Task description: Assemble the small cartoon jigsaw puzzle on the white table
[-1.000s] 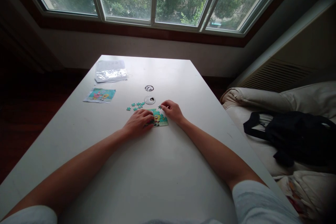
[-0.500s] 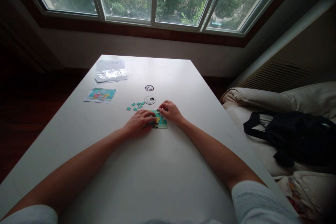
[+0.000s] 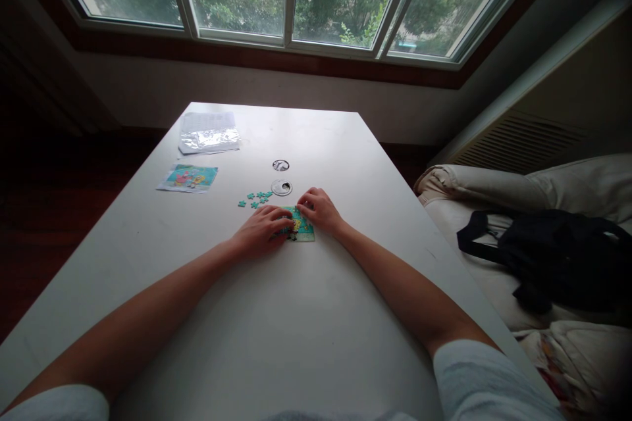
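Observation:
A partly joined jigsaw puzzle (image 3: pixel 305 231) in teal and yellow lies on the white table. My left hand (image 3: pixel 264 230) rests over its left part, fingers spread and slightly bent, hiding much of it. At the puzzle's upper right edge, the fingertips of my right hand (image 3: pixel 320 209) pinch a small teal puzzle piece, mostly covered by the fingers. Several loose teal puzzle pieces (image 3: pixel 260 196) are scattered just beyond my left hand.
Two round stickers or discs, a nearer one (image 3: pixel 282 188) and a farther one (image 3: pixel 281 165), lie past the puzzle. A coloured picture sheet (image 3: pixel 190 179) and a clear plastic packet over paper (image 3: pixel 210 135) are at the left. A dark bag (image 3: pixel 557 256) rests on the sofa.
The puzzle piece in my right fingers has come down slightly against the puzzle's upper edge. My left hand has stayed in place.

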`<action>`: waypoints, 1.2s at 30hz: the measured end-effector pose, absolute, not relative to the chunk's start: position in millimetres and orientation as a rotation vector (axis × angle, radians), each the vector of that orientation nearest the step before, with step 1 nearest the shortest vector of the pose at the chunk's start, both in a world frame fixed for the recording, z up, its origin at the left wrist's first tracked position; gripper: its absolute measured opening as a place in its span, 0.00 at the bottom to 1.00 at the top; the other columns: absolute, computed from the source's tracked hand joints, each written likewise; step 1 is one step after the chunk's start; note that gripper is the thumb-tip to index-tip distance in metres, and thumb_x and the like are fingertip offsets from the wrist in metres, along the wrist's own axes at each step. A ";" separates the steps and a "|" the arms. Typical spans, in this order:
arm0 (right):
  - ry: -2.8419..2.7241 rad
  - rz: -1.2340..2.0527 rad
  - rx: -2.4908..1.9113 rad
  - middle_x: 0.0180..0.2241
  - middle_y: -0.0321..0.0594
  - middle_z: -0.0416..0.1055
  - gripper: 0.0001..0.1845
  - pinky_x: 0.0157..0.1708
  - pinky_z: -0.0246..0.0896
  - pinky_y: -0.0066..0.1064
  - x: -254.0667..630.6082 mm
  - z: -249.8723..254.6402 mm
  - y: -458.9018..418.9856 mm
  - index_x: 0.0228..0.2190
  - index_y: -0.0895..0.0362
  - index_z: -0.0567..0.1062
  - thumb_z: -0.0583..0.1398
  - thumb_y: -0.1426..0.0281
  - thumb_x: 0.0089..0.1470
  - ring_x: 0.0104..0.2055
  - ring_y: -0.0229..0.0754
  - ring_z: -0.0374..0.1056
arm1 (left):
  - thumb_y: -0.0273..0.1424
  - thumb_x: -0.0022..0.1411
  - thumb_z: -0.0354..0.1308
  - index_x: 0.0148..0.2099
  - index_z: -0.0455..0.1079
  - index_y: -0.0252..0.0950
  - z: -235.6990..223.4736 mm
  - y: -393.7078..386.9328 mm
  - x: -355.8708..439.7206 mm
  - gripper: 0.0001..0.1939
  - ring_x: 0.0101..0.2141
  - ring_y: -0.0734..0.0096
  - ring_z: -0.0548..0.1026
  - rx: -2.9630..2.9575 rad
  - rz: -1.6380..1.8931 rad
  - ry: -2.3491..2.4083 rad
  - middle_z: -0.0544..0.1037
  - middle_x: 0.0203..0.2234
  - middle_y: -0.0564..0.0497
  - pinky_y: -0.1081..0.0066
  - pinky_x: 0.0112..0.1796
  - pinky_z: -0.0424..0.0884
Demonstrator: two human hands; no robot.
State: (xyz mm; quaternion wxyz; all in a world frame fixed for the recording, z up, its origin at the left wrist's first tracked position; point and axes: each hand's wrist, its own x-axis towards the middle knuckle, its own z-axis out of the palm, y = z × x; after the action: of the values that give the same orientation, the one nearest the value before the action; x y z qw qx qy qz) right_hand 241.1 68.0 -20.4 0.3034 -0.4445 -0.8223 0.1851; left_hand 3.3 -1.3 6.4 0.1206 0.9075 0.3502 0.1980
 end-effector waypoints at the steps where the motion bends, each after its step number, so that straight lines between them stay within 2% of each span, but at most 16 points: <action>1: -2.182 0.480 -1.175 0.38 0.42 0.71 0.03 0.46 0.61 0.39 241.1 -20.9 67.8 0.33 0.53 0.80 0.65 0.69 0.59 0.45 0.46 0.64 | 0.31 0.67 0.57 0.55 0.74 0.46 6.3 -1.2 3.4 0.15 0.56 0.55 0.69 2.648 0.581 1.021 0.75 0.56 0.48 0.54 0.60 0.61; 10: -2.228 0.380 -1.181 0.38 0.41 0.70 0.01 0.48 0.61 0.40 240.9 -22.1 67.1 0.35 0.51 0.79 0.65 0.70 0.58 0.45 0.47 0.63 | 0.31 0.66 0.57 0.55 0.74 0.46 5.1 0.0 2.8 0.16 0.55 0.55 0.69 2.648 0.581 1.020 0.75 0.56 0.48 0.54 0.60 0.61; 36: -2.258 0.359 -1.180 0.39 0.42 0.70 0.03 0.49 0.60 0.42 240.7 -19.6 64.9 0.36 0.51 0.79 0.65 0.68 0.58 0.46 0.49 0.63 | 0.30 0.66 0.57 0.55 0.74 0.47 5.6 0.3 3.0 0.16 0.56 0.55 0.69 2.635 0.598 1.017 0.75 0.56 0.48 0.55 0.60 0.61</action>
State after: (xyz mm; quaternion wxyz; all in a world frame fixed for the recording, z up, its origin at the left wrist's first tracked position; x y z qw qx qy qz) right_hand 240.7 64.9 -19.6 0.2805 -0.4403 -0.8424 0.1338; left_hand 3.0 0.3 5.6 0.1269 0.9054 0.3492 0.2056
